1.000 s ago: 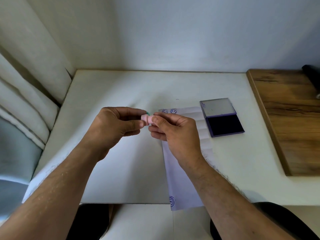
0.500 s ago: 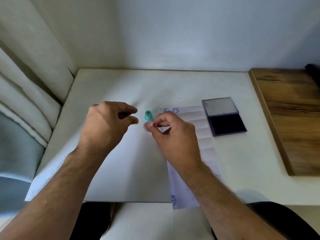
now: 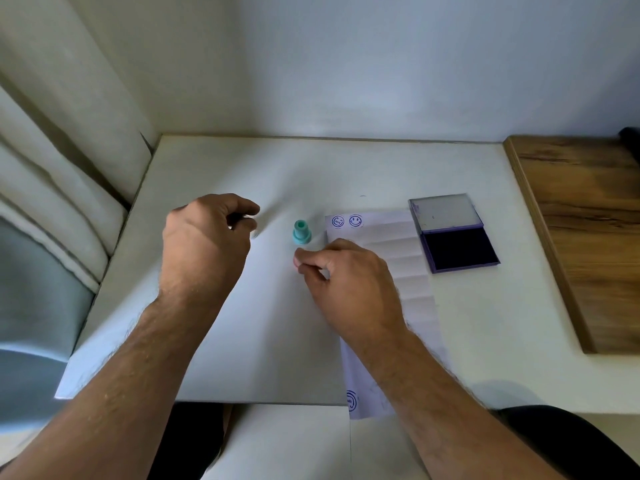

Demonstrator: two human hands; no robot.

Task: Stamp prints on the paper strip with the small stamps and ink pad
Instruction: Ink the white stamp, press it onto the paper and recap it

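A small teal stamp [image 3: 301,232] stands upright on the white table [image 3: 242,323], just left of the paper strip [image 3: 398,258]. The strip runs toward me and hangs over the table's front edge. It carries two blue smiley prints [image 3: 347,221] at its far end and one print [image 3: 351,400] at the near end. My right hand [image 3: 349,285] rests partly on the strip, with its fingertips pinched just in front of the teal stamp on a small pink stamp that is almost hidden. My left hand [image 3: 204,244] hovers to the left, fingers loosely curled and holding nothing. The ink pad [image 3: 459,250] lies open right of the strip.
The ink pad's lid [image 3: 445,212] lies flat behind the dark pad. A wooden board [image 3: 581,237] covers the table's right side, with a dark object [image 3: 631,140] at its far corner. A curtain [image 3: 62,174] hangs at the left. The wall stands right behind the table.
My hands have come apart. The left hand let go of the pink stamp and drew left. The right hand sank toward the table with it, and the teal stamp came into view.
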